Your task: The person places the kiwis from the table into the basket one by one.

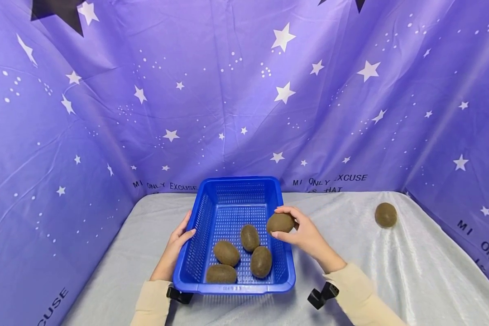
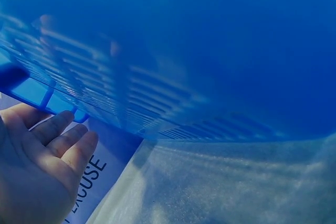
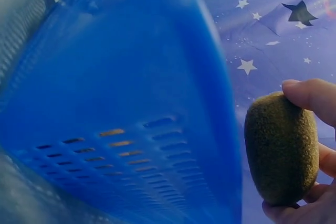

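A blue plastic basket (image 1: 234, 288) with slotted walls stands on the table, several brown kiwis (image 1: 226, 253) lying in its near half. My right hand (image 1: 303, 230) pinches another kiwi (image 1: 280, 223) between thumb and fingers above the basket's right rim. In the right wrist view this fuzzy kiwi (image 3: 282, 148) appears beside the basket's outer wall. At the left rim, my left hand (image 1: 175, 249) grips the basket, thumb over the edge and fingers along the outside. The left wrist view shows those fingers (image 2: 68, 142) curled under the rim.
One more kiwi (image 1: 385, 215) lies far to the right on the pale, shiny tablecloth (image 1: 342, 253). A purple curtain (image 1: 228, 90) printed with stars encloses the table at the back and both sides.
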{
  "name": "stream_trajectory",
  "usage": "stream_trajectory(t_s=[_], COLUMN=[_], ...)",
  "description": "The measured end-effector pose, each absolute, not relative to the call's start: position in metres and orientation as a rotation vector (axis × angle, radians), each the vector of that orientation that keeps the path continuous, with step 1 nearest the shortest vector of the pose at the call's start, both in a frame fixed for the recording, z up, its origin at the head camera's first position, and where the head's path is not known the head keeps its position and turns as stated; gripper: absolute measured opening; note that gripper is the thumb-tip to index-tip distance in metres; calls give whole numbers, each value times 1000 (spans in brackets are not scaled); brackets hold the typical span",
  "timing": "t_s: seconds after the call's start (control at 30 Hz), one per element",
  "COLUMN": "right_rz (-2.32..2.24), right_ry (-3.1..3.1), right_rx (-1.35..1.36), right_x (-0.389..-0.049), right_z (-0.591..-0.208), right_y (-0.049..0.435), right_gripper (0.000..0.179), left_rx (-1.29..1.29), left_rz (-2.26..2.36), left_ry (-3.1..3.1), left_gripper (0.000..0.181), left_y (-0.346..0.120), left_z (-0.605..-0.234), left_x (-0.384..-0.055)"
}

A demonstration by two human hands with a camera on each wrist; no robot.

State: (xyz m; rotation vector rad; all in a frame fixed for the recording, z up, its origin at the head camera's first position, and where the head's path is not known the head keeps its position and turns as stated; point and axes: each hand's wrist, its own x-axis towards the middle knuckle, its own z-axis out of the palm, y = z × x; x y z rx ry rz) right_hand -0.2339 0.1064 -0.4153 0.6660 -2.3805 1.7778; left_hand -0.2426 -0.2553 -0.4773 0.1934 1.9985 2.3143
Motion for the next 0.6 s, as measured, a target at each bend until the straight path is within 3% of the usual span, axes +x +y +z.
stream_trajectory(t_s=[0.6], right_rz=[1518], right_ry=[-2476], right_rx=[867], right_x=[-226], right_z=[-425], right_y=[90], right_gripper=[49], left_rx=[219], left_rz=[2314], left_ry=[1983], left_gripper=[65], left_y=[-256], left_z=[-478], left_x=[-243])
